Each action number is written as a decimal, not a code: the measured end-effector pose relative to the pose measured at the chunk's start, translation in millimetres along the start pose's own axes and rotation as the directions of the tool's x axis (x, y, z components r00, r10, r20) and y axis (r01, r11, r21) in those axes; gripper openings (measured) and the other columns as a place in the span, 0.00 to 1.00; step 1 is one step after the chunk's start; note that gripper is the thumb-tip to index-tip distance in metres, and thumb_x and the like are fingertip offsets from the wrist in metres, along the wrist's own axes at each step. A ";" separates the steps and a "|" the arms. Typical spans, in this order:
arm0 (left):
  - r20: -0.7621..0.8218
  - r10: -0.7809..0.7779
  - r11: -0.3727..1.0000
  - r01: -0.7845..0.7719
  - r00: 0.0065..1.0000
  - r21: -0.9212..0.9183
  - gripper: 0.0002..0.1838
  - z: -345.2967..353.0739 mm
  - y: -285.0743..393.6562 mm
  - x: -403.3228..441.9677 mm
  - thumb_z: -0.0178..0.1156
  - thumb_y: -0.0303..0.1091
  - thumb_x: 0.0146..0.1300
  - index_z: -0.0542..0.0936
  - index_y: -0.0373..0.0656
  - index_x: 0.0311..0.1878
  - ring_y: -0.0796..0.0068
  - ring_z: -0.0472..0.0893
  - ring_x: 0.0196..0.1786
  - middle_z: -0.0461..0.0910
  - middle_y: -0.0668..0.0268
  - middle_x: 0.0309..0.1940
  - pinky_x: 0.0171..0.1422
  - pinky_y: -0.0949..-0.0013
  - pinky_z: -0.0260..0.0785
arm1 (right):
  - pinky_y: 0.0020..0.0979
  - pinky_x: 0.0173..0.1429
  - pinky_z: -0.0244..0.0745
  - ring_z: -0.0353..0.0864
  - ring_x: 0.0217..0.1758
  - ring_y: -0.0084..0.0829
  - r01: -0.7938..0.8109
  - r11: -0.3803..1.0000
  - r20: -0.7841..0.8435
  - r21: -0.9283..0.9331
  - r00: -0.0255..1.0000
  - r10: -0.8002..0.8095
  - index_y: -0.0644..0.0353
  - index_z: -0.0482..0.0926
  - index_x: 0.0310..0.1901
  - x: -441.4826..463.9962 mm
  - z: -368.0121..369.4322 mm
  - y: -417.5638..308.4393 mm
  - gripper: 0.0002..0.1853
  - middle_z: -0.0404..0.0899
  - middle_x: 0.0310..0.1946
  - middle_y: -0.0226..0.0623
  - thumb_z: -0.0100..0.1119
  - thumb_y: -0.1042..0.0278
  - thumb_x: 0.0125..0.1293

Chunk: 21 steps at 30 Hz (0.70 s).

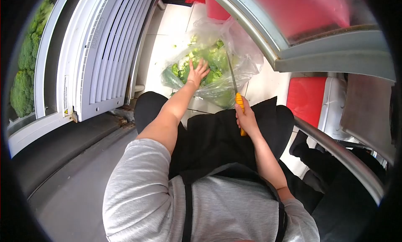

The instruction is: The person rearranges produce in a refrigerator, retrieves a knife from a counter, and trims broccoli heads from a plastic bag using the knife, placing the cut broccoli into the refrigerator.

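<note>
A clear plastic bag (247,53) lies on the tiled floor with green vegetable pieces (215,59) in it. My left hand (197,73) reaches to the bag's left part, fingers spread over the green pieces; whether it touches them I cannot tell. My right hand (248,117) is wrapped round the yellow handle of a knife (239,100). The long thin blade points up and away, across the bag's right part.
Broccoli (24,91) shows behind a frame at the far left, beside a white slatted panel (113,49). A metal-edged glass door (326,53) is at upper right. A red seat (305,97), a metal rail (343,158) and another person's dark-clothed legs (331,170) are at right.
</note>
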State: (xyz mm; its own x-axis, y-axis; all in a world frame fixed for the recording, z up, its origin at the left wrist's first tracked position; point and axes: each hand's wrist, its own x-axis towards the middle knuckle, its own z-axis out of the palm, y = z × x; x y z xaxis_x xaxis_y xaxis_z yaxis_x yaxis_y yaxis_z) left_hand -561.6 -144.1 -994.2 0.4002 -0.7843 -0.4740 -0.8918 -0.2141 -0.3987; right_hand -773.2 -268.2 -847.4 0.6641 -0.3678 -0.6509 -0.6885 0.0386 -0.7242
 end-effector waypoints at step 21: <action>0.404 -0.354 -0.900 -0.189 0.843 -0.394 0.32 -42.2 -113.4 -108.3 0.57 0.47 0.44 0.66 0.45 0.55 0.58 0.67 0.55 0.64 0.57 0.53 0.52 0.45 0.60 | 0.37 0.50 0.66 0.72 0.48 0.52 0.367 0.924 0.160 -0.106 0.924 -0.348 0.57 0.54 0.61 -27.1 43.2 -68.0 0.24 0.71 0.44 0.56 0.41 0.62 0.65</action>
State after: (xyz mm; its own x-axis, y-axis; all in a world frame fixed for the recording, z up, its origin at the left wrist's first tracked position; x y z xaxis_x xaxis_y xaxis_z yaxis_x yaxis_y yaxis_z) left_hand -512.7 -59.4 -864.5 0.7385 -0.3503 -0.5761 0.6435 0.1111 0.7573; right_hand -731.8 -220.7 -790.3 0.8997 -0.2045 -0.3857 -0.4238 -0.1975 -0.8840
